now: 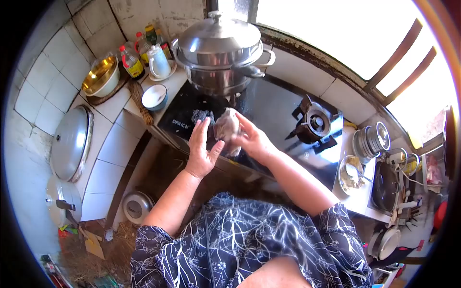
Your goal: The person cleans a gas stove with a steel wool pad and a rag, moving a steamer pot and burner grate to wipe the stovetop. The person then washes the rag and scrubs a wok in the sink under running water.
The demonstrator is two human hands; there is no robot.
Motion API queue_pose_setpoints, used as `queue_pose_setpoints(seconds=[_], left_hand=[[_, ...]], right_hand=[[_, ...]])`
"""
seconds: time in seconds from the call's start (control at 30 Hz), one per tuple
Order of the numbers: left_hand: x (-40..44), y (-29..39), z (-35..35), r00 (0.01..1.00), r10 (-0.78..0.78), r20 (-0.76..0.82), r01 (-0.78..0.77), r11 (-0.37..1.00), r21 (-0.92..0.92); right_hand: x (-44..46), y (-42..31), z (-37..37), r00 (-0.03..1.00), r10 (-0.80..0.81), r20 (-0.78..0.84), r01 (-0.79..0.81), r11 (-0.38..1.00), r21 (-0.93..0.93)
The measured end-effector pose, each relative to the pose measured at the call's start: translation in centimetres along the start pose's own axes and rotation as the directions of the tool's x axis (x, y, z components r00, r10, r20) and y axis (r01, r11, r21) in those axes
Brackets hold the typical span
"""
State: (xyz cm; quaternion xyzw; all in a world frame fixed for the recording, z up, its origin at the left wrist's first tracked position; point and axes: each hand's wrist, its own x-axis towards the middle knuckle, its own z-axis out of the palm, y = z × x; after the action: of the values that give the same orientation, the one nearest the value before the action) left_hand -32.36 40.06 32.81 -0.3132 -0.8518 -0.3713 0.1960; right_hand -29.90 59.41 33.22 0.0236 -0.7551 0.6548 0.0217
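Note:
My right hand grips a crumpled greyish rag, which is partly blurred, over the front of the black glass stove top. Beside it, my left hand is raised with its fingers stretched out and the thumb apart, holding nothing. A dark, shiny clump like a steel wool scourer lies on the stove behind my left fingertips. Behind both hands stands a large lidded steel steamer pot on the left side of the stove.
An uncovered burner is on the right. A small bowl, a teapot and several bottles stand at the left. A bowl with food and a spoon and stacked metal bowls are at the right edge.

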Motion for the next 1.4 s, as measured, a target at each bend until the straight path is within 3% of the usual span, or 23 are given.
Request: queue_pose_setpoints(seconds=[0.03,0.1,0.17,0.23,0.27,0.3,0.33,0.4,0.43,0.6,0.67,0.7,0.77,0.83,0.9,0.97,1.03,1.1,1.13,1.2,1.23,1.37,1.4], left_hand=[[0.1,-0.9,0.4,0.998,-0.058,-0.018,0.057,0.997,-0.049],[1.1,-2.0,0.2,0.986,-0.163,-0.031,0.154,0.967,-0.202],[2.3,-3.2,-0.7,0.959,-0.282,-0.027,0.263,0.923,-0.279],[4.4,-3.6,-2.1,0.902,-0.431,-0.007,0.403,0.849,-0.342],[5.4,-4.6,-3.3,0.904,-0.428,-0.021,0.397,0.855,-0.333],[6.9,-5.7,-5.0,0.828,-0.547,0.124,0.486,0.59,-0.645],[7.9,-7.1,-6.6,0.763,-0.578,0.29,0.488,0.221,-0.844],[10.6,-7.2,-6.3,0.706,-0.669,0.23,0.501,0.243,-0.831],[12.2,-7.1,-5.1,0.726,-0.686,-0.043,0.54,0.609,-0.581],[18.9,-11.2,-5.7,0.703,-0.711,0.006,0.504,0.493,-0.709],[21.1,-11.0,-5.4,0.63,-0.775,0.046,0.468,0.332,-0.819],[22.0,-10.8,-5.4,0.63,-0.775,0.049,0.461,0.323,-0.826],[23.6,-10.9,-5.0,0.669,-0.71,0.222,0.485,0.189,-0.854],[25.0,-12.5,-4.7,0.651,-0.722,0.234,0.501,0.176,-0.847],[26.0,-12.8,-5.1,0.622,-0.7,0.35,0.464,-0.03,-0.885],[26.7,-13.0,-5.5,0.632,-0.688,0.357,0.391,-0.115,-0.913],[27.0,-13.2,-5.5,0.608,-0.714,0.347,0.396,-0.107,-0.912],[26.7,-12.5,-5.4,0.583,-0.736,0.344,0.368,-0.138,-0.919],[26.4,-13.2,-5.4,0.599,-0.703,0.384,0.43,-0.122,-0.895],[26.0,-12.1,-5.3,0.689,-0.606,0.398,0.383,-0.161,-0.909],[26.4,-11.2,-5.1,0.654,-0.622,0.431,0.413,-0.184,-0.892],[26.1,-8.7,-5.2,0.713,-0.566,0.414,0.416,-0.134,-0.899],[26.1,-7.6,-4.0,0.726,-0.55,0.413,0.413,-0.132,-0.901]], right_hand=[[-0.1,-0.8,-0.8,0.998,-0.056,0.034,0.064,0.959,-0.275],[0.4,-0.7,-2.7,0.998,-0.063,-0.008,0.059,0.963,-0.264],[1.5,-0.8,-4.6,0.976,0.179,-0.121,-0.178,0.984,0.022],[3.8,0.6,-7.3,0.973,0.049,-0.227,-0.032,0.996,0.08],[4.6,-0.3,-8.5,0.968,0.11,-0.224,-0.07,0.981,0.18],[5.6,-1.5,-10.1,0.962,0.184,-0.204,-0.12,0.95,0.289],[6.6,-1.9,-10.9,0.966,0.174,-0.19,-0.113,0.95,0.292],[8.7,-2.3,-12.0,0.969,0.193,-0.156,-0.132,0.932,0.336],[9.8,-2.4,-12.3,0.968,0.208,-0.143,-0.144,0.921,0.363],[13.6,-3.4,-11.7,0.945,0.321,-0.071,-0.234,0.809,0.539],[14.9,-3.3,-11.2,0.929,0.361,-0.079,-0.242,0.756,0.608],[15.3,-3.6,-11.0,0.929,0.36,-0.084,-0.243,0.764,0.598],[15.6,-4.1,-10.6,0.89,0.43,-0.151,-0.254,0.744,0.618],[15.8,-4.8,-9.9,0.852,0.472,-0.225,-0.247,0.743,0.622],[16.1,-4.3,-9.6,0.838,0.462,-0.292,-0.177,0.734,0.656],[16.3,-4.3,-9.3,0.787,0.496,-0.367,-0.171,0.747,0.643],[16.8,-4.5,-8.6,0.7,0.54,-0.468,-0.165,0.76,0.629],[16.4,-4.0,-8.9,0.727,0.487,-0.484,-0.1,0.772,0.627],[16.4,-4.1,-9.1,0.709,0.497,-0.5,-0.066,0.753,0.654],[15.8,-3.9,-10.5,0.731,0.483,-0.482,-0.093,0.77,0.631],[15.9,-3.8,-11.3,0.715,0.526,-0.461,-0.142,0.755,0.64],[14.2,-1.6,-15.9,0.91,0.306,-0.278,-0.037,0.731,0.681],[14.0,-2.7,-15.5,0.822,0.392,-0.414,-0.046,0.769,0.637]])
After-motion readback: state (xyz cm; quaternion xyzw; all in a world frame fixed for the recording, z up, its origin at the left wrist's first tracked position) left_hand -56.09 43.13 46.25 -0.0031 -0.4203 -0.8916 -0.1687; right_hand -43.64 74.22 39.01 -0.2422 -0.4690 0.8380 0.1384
